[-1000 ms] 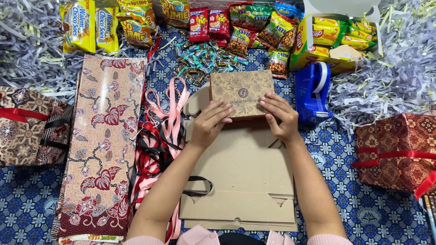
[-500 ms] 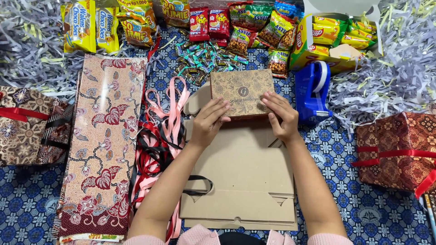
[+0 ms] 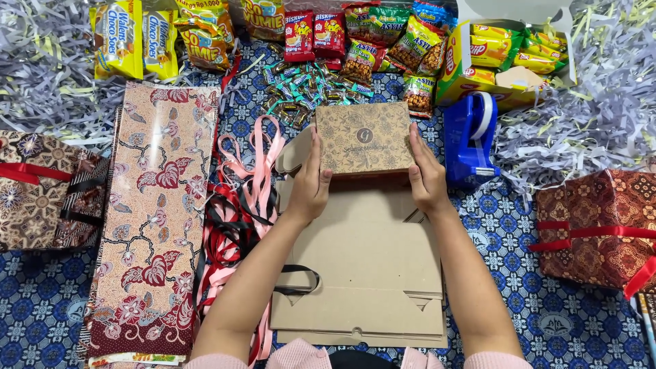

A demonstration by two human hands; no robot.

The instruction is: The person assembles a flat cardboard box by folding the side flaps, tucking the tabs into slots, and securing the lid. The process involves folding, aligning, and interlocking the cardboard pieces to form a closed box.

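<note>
Both hands, L [image 3: 311, 184] & R [image 3: 425, 174], flat, pressing brown box [image 3: 364, 138] sides.

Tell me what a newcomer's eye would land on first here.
Dead centre, the left hand and right hand hold a brown patterned cardboard box by its sides, above a stack of flat cardboard blanks. A bright blue tape dispenser sits just right of it, and colourful snack packets line the top edge.
</note>
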